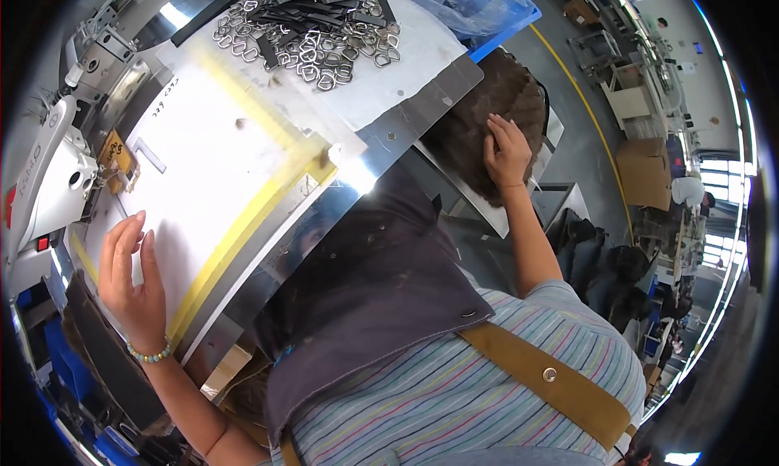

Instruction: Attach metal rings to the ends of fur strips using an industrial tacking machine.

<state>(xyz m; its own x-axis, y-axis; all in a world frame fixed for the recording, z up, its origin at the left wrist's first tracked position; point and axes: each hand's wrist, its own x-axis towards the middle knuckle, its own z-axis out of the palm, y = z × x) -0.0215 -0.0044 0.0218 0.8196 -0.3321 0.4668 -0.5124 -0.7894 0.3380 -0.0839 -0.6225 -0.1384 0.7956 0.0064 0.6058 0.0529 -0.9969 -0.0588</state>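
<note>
My right hand (509,151) rests with fingers stretched on a pile of dark brown, furry-looking pieces (519,89) at the right of the table. Nothing is gripped in it as far as I can see. My left hand (132,279) is held over the near left part of the white work table (195,182), its fingers loosely bent and apart, holding nothing. Just beyond the left hand is the needle area of a white sewing machine (61,178), with a small yellow tag (118,159) beside it. Yellow tape (251,223) runs along the table's edge.
At the far side lie metal rings (324,64) and short black straps (312,8), on a white sheet. A blue bin (507,24) with clear plastic stands behind. More dark pieces (109,356) hang at the lower left. Cardboard boxes (643,172) stand across the aisle.
</note>
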